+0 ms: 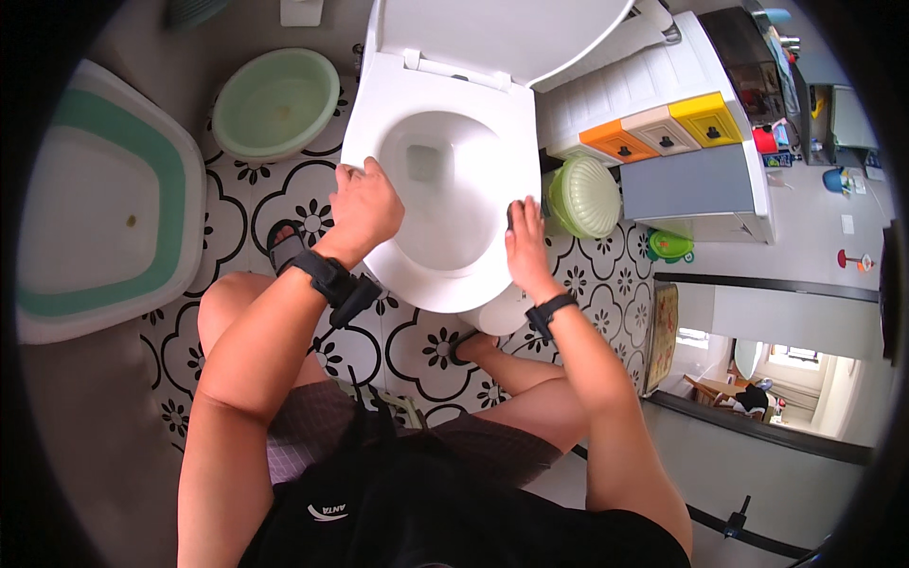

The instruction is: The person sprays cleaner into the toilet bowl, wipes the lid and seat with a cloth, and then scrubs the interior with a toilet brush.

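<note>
A white toilet stands before me with its lid (490,32) raised and its ring-shaped seat (440,284) over the bowl (454,206). My left hand (366,202) has its fingers curled over the seat's left edge. On the right edge lies my right hand (527,245), fingers close together along the rim; a small dark patch beside its fingertips is too unclear to name. Below the seat's front, part of the white toilet base (501,312) shows. Both wrists wear black straps, the left one (334,284) with a dark block attached.
A pale green basin (277,103) and a white-and-green tub (192,177) stand left. To the right are a lidded green bin (586,197), a drawer cabinet (685,181) with coloured fronts and a green frog-shaped item (670,245). A doorway opens at the lower right.
</note>
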The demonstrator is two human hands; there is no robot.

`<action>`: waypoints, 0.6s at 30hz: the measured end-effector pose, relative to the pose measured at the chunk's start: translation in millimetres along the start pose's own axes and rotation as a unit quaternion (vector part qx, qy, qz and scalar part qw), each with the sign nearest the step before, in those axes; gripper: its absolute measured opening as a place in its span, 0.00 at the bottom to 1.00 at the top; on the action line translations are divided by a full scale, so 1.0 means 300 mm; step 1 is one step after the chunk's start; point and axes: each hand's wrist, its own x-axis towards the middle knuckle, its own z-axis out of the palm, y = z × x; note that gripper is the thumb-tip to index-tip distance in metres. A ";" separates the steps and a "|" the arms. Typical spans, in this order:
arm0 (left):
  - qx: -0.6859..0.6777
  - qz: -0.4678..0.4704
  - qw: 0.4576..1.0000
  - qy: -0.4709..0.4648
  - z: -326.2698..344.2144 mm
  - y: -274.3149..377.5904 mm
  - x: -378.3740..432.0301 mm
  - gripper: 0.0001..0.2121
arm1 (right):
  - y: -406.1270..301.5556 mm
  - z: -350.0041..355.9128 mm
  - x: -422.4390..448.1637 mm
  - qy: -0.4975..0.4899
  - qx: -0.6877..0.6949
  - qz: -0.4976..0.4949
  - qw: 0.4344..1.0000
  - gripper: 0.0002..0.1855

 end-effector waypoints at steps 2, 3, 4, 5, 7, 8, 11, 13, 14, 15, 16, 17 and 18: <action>-0.004 0.012 1.000 0.012 0.019 -0.014 -0.002 0.20 | -0.075 0.018 -0.129 -0.001 0.027 0.017 0.999 0.30; -0.010 0.021 0.999 0.030 0.024 -0.014 -0.001 0.19 | -0.109 0.026 -0.180 0.008 0.038 0.022 0.999 0.30; -0.012 0.015 1.000 0.019 0.016 -0.003 -0.004 0.19 | -0.146 0.020 -0.224 -0.016 0.043 0.030 0.998 0.30; -0.014 0.018 1.000 0.019 0.014 0.003 -0.003 0.19 | -0.169 0.021 -0.260 -0.025 0.036 0.018 0.999 0.31; -0.019 0.019 1.000 0.008 0.008 0.000 -0.006 0.19 | -0.200 -0.001 -0.280 -0.030 0.058 -0.005 0.998 0.30; -0.018 0.019 1.000 0.007 0.010 -0.003 -0.008 0.19 | -0.187 0.003 -0.271 -0.025 0.043 -0.017 0.999 0.30; -0.017 0.012 1.000 0.018 0.010 0.000 -0.010 0.18 | -0.079 0.011 -0.164 0.027 0.007 -0.017 0.999 0.30; -0.027 0.016 0.999 0.021 0.005 0.009 -0.010 0.18 | 0.051 0.031 -0.060 0.067 0.003 -0.032 0.997 0.31; -0.024 0.009 0.999 0.026 -0.007 -0.004 -0.012 0.18 | 0.064 0.033 0.008 0.064 0.008 -0.017 0.998 0.31; -0.022 0.014 0.999 0.025 -0.009 -0.007 -0.011 0.18 | 0.099 0.031 0.068 0.061 -0.001 -0.019 0.998 0.32; -0.022 0.019 0.999 0.021 0.004 -0.008 -0.008 0.19 | 0.135 0.025 0.118 0.053 -0.002 -0.022 0.998 0.32; -0.022 0.013 0.999 0.022 0.002 -0.008 -0.010 0.19 | 0.156 0.017 0.172 0.047 0.001 -0.027 0.999 0.32; -0.018 0.005 1.000 0.014 0.000 -0.007 -0.007 0.20 | 0.171 0.014 0.230 0.038 -0.005 -0.025 0.999 0.32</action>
